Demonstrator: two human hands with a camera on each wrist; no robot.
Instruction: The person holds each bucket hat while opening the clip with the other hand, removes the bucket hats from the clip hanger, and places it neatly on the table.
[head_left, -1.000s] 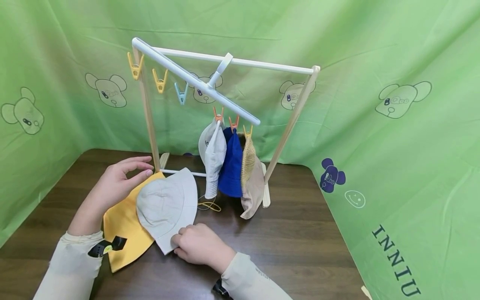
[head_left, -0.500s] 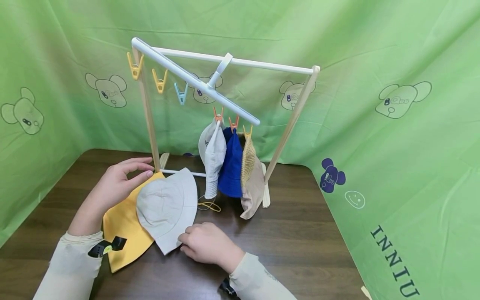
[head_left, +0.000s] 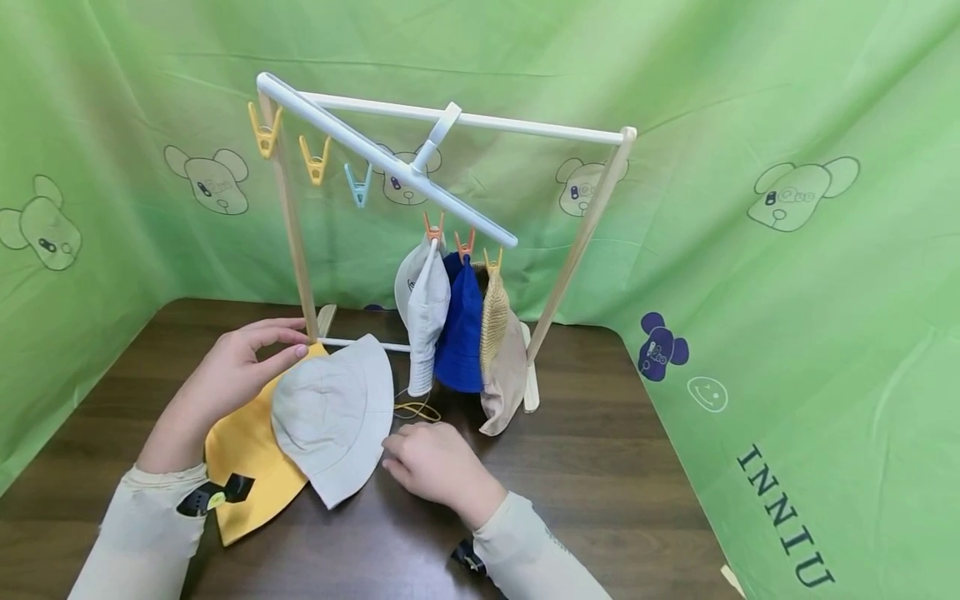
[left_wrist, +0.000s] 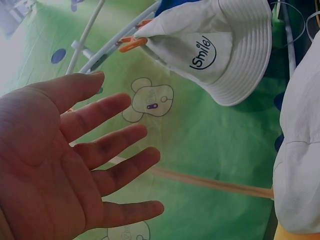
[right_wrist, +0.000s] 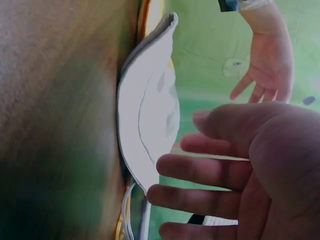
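Observation:
A pale grey bucket hat (head_left: 333,421) lies folded flat over a yellow hat (head_left: 262,492) on the table. My left hand (head_left: 236,371) hovers above the yellow hat's upper edge; the left wrist view shows its palm bare and its fingers spread. Just off the grey hat's right brim is my right hand (head_left: 438,462). Seen in the right wrist view, its fingers (right_wrist: 200,170) are extended and hold nothing, fingertips close to the brim. From the hanger (head_left: 390,162) hang a white hat (left_wrist: 205,60) with smiley lettering, a blue hat (head_left: 461,333) and a beige hat (head_left: 504,367).
A wooden rack with a white top rail (head_left: 540,129) stands at the back and carries the hanger. Yellow pegs (head_left: 315,160) and a blue peg (head_left: 358,185) hang from its left half. A yellow cord (head_left: 420,410) lies below the white hat. Green curtain (head_left: 750,317) surrounds the table.
My right hand has slid right and slightly away from me, off the grey hat's lower brim. The hats on the table stay where they were, and my left hand has hardly moved.

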